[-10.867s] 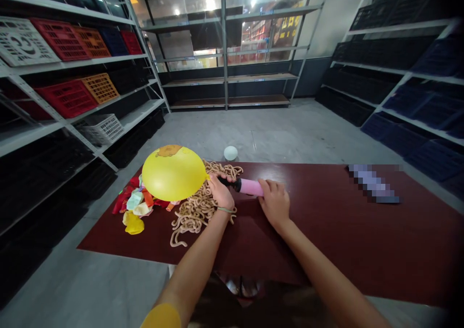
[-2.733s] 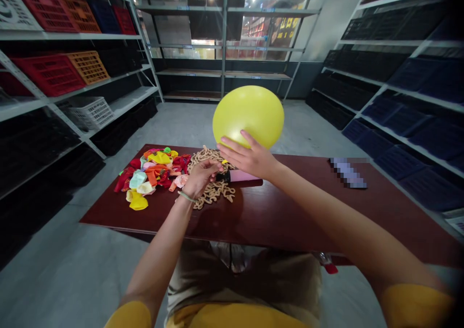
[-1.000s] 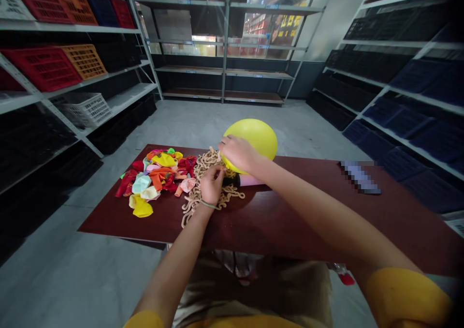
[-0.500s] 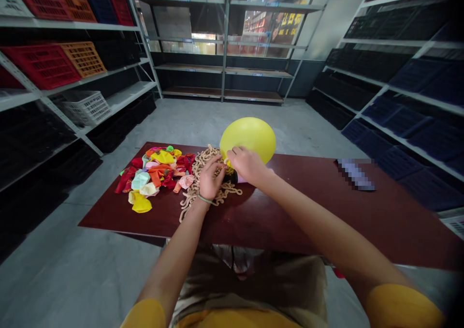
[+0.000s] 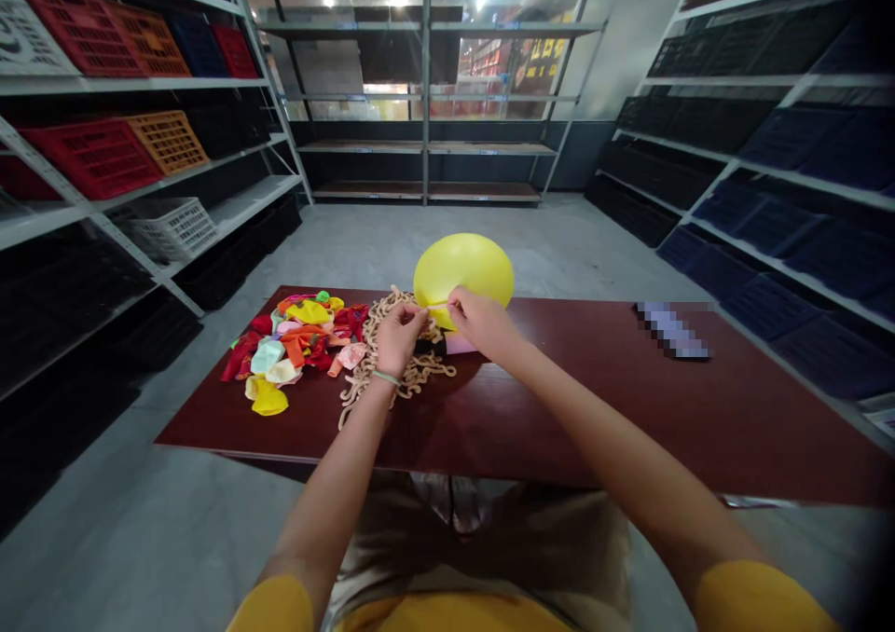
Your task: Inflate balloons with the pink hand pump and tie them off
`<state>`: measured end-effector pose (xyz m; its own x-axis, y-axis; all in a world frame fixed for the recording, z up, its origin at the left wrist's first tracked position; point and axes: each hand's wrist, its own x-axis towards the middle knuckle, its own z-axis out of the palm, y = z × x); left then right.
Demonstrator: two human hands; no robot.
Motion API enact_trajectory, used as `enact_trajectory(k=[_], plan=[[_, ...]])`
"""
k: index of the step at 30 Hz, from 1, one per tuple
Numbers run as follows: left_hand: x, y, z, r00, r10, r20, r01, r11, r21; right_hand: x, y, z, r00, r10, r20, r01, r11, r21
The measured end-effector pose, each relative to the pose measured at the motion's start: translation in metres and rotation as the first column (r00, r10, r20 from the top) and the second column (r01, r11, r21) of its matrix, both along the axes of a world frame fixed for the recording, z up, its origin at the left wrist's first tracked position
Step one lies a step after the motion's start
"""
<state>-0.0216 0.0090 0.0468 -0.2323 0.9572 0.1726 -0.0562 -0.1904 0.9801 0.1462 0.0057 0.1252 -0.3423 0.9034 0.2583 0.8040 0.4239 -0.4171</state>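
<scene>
A blown-up yellow balloon (image 5: 463, 268) sits just beyond my hands, over the table's far edge. A thin pale cord (image 5: 437, 307) is drawn straight between my two hands, in front of the balloon. My left hand (image 5: 398, 338) pinches its left end, above a heap of beige cords (image 5: 358, 386). My right hand (image 5: 481, 322) has its fingers closed on the other end, against the balloon's lower right side. The balloon's neck cannot be made out. Below my hands lies a pink object (image 5: 460, 343) with a black end, partly covered.
Left of the cords is a pile of limp, many-coloured balloons (image 5: 300, 341). A blurred-out flat object (image 5: 672, 330) rests on the right of the dark red table (image 5: 559, 418). Shelving with crates (image 5: 90, 161) stands at left, with more racks behind and at right.
My hands have drawn apart, and the pale cord now shows stretched between them; before, they were close together at the balloon's lower side. The whole view has shifted slightly.
</scene>
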Motion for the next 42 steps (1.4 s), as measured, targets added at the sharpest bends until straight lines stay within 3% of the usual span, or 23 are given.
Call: enact_trajectory(k=[3, 5, 6, 8, 9, 11, 15, 23, 24, 26, 28, 29, 32, 37, 42], plan=[[0.006, -0.003, 0.007, 0.998, 0.030, -0.057, -0.029, 0.999, 0.020, 0.005, 0.001, -0.015, 0.959, -0.080, -0.273, 0.025, 0.980, -0.197], [0.011, -0.008, 0.014, 0.988, 0.054, -0.144, -0.049, 0.998, 0.042, 0.005, 0.001, -0.026, 0.887, -0.146, -0.437, 0.008, 0.953, -0.302], [0.014, -0.011, 0.018, 0.977, 0.071, -0.202, -0.060, 0.996, 0.063, 0.003, 0.000, -0.031, 0.825, -0.196, -0.531, -0.016, 0.930, -0.368], [0.018, -0.016, 0.024, 0.934, 0.110, -0.339, -0.073, 0.990, 0.121, -0.001, -0.004, -0.038, 0.627, -0.334, -0.704, -0.126, 0.848, -0.515], [0.020, -0.018, 0.026, 0.905, 0.127, -0.406, -0.071, 0.986, 0.151, -0.004, -0.006, -0.040, 0.531, -0.397, -0.748, -0.191, 0.804, -0.563], [0.023, -0.021, 0.030, 0.845, 0.151, -0.512, -0.055, 0.979, 0.198, -0.009, -0.010, -0.043, 0.428, -0.462, -0.777, -0.264, 0.758, -0.596], [0.025, -0.022, 0.030, 0.795, 0.173, -0.582, -0.038, 0.971, 0.237, -0.017, -0.012, -0.046, 0.384, -0.472, -0.794, -0.239, 0.779, -0.579], [0.020, -0.019, 0.023, 0.800, 0.181, -0.573, -0.088, 0.979, 0.186, -0.003, -0.008, -0.045, 0.499, -0.434, -0.750, -0.037, 0.854, -0.519], [0.020, -0.018, 0.022, 0.816, 0.162, -0.555, -0.091, 0.984, 0.153, 0.002, -0.008, -0.042, 0.554, -0.395, -0.733, 0.009, 0.883, -0.469], [0.020, -0.015, 0.020, 0.867, 0.097, -0.489, -0.072, 0.995, 0.071, 0.013, -0.011, -0.036, 0.761, -0.289, -0.581, 0.134, 0.946, -0.295], [0.022, -0.013, 0.019, 0.930, 0.019, -0.368, -0.024, 1.000, -0.010, 0.021, -0.013, -0.029, 0.949, -0.207, -0.237, 0.198, 0.978, -0.059], [0.024, -0.012, 0.019, 0.953, -0.014, -0.303, 0.002, 0.999, -0.040, 0.025, -0.014, -0.025, 0.979, -0.191, -0.073, 0.194, 0.981, 0.030], [0.027, -0.011, 0.020, 0.978, -0.075, -0.197, 0.063, 0.996, -0.069, 0.031, -0.016, -0.014, 0.977, -0.165, 0.135, 0.149, 0.981, 0.122], [0.027, -0.015, 0.030, 0.962, -0.193, -0.191, 0.195, 0.981, -0.006, 0.038, -0.015, 0.005, 0.968, -0.115, 0.223, 0.080, 0.984, 0.158], [0.031, -0.019, 0.048, 0.967, -0.246, -0.072, 0.248, 0.968, 0.020, 0.044, -0.007, 0.015, 0.969, -0.093, 0.228, 0.042, 0.975, 0.219]])
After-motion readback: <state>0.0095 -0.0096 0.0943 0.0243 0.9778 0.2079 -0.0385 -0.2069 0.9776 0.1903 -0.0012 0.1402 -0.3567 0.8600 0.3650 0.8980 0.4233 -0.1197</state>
